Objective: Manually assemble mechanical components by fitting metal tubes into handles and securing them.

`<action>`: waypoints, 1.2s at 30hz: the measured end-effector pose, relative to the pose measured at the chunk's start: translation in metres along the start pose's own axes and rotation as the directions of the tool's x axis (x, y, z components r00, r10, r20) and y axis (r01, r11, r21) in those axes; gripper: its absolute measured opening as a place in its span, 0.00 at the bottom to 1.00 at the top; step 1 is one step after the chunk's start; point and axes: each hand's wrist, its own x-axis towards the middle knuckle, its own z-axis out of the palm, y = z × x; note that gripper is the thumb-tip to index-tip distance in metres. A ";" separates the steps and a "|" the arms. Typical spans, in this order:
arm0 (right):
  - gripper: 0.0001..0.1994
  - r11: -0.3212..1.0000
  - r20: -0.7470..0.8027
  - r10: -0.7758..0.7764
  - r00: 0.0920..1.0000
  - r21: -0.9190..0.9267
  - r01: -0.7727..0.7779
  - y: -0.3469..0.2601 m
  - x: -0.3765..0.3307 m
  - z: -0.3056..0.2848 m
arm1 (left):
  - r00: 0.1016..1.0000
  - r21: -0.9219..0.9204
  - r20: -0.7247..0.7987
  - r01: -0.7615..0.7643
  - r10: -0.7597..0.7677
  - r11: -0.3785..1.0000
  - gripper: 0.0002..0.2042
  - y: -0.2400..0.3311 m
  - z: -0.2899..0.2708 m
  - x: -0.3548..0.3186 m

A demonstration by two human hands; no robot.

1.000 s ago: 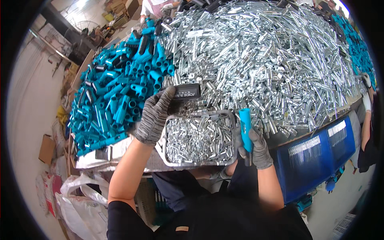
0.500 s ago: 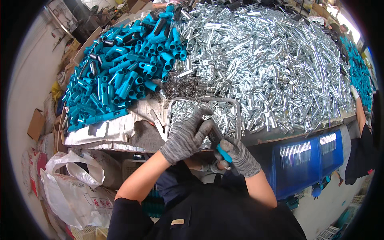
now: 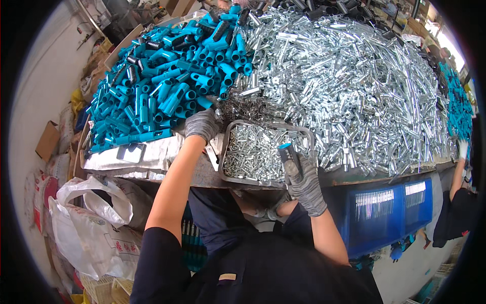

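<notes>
My left hand (image 3: 203, 125), in a grey striped knit glove, reaches to the edge of a heap of small dark springs (image 3: 248, 108). Its fingers are curled together at the springs, and what they pinch is too small to make out. Gloved alike, my right hand (image 3: 307, 188) is closed round a black tubular handle (image 3: 289, 157) with a teal end, held upright over the right front corner of a grey tray (image 3: 221, 167). Many small silver metal pins (image 3: 255, 154) fill that tray. Silver scissors-like metal tool (image 3: 212, 157) lies beside the tray's left side.
Teal tubular housings (image 3: 152, 99) are heaped at the left, silver metal parts (image 3: 349, 96) across the middle and right. A phone (image 3: 131, 153) lies on the front left cloth. Blue bins (image 3: 377, 213) hang below the table edge. At the far right, another person's gloved hand (image 3: 463, 148) works.
My left hand has left the black-and-teal handle and moved left and away to the springs. My right hand keeps the handle, which now points teal end up. The tray of pins is uncovered.
</notes>
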 end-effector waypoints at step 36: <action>0.24 0.994 0.053 0.034 0.998 -0.106 -0.028 -0.005 -0.008 -0.013 | 0.864 -0.688 -0.459 -0.494 0.209 0.531 0.25 0.120 -0.086 0.126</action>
